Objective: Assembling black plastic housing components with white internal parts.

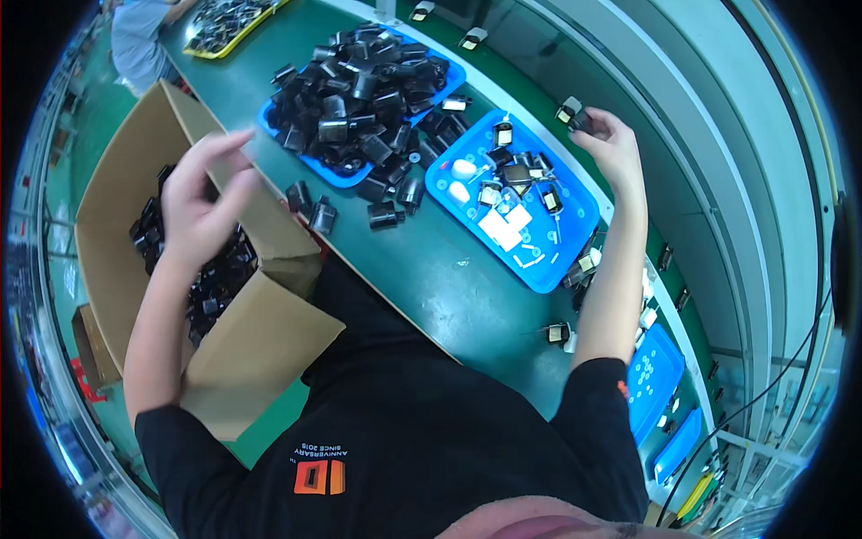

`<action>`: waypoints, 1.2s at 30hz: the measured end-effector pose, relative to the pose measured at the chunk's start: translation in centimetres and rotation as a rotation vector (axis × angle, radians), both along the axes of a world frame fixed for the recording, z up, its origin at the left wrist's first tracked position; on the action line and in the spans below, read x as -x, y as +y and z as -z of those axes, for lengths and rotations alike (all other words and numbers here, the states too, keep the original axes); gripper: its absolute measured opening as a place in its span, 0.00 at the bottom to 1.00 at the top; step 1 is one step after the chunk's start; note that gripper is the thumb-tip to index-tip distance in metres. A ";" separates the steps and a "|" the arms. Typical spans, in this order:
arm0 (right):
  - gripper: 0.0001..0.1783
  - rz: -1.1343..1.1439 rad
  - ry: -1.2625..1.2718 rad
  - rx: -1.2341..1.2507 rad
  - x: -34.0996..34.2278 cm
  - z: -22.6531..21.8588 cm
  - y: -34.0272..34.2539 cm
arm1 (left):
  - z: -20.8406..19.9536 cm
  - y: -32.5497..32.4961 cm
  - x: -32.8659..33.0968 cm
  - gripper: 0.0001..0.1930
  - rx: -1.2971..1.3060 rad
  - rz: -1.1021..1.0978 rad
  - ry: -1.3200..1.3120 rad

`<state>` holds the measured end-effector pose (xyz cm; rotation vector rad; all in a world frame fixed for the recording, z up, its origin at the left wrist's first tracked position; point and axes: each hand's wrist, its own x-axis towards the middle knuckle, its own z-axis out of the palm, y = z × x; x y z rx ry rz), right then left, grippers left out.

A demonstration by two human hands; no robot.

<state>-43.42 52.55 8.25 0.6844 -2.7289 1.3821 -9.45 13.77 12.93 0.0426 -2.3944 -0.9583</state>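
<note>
My left hand (208, 199), slightly blurred, is over the open cardboard box (121, 193), thumb and fingers apart with nothing visible between them. Black plastic parts (211, 292) lie inside that box. On the right, my right hand (612, 148) pinches a small black part (582, 120) over the green strip beyond the table's far edge. Right beside it is a black part with a pale face (567, 110); I cannot tell whether the two touch. Below that hand, a blue tray (444, 180) holds black parts, white pieces and small clear discs.
Black cylindrical parts (364, 85) are heaped on another blue tray (337, 177), some spilled onto the green table (449, 296). More blue trays (660, 355) line the right side. A yellow tray (215, 52) and another person (139, 40) are at the far left. A dark cable (763, 395) hangs right.
</note>
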 end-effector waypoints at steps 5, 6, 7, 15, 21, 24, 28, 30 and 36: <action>0.27 0.006 0.155 -0.880 9.3 9.2 8.0 | 7.4 -11.2 -9.7 0.09 0.010 -0.524 -0.318; 0.29 -0.029 0.064 -0.805 8.9 8.7 7.9 | 8.3 -12.1 -10.9 0.14 -0.011 -0.459 -0.374; 0.33 -0.039 -0.031 -0.774 10.4 8.5 10.8 | 10.4 -14.4 -11.9 0.18 -0.055 -0.393 -0.522; 0.35 0.381 -0.479 -0.274 14.7 10.9 -2.6 | 19.5 -14.0 -22.2 0.37 0.006 -0.279 -1.674; 0.35 0.422 -0.028 -0.240 21.5 16.0 2.0 | 22.0 -14.5 -20.5 0.32 0.161 -0.222 -1.480; 0.34 0.271 -0.146 -0.105 19.6 14.8 0.6 | 22.5 -15.2 -21.9 0.27 0.226 -0.191 -1.412; 0.30 0.159 -0.273 0.269 18.1 9.6 4.4 | 21.7 -16.2 -20.0 0.23 0.181 -0.126 -1.398; 0.25 0.071 -0.302 0.530 10.9 5.4 0.0 | 18.9 -16.5 -21.3 0.22 -0.081 -0.180 -1.270; 0.14 -0.271 -0.322 0.883 -0.9 1.6 0.5 | 9.8 -15.1 -15.7 0.13 -0.239 -0.360 -0.779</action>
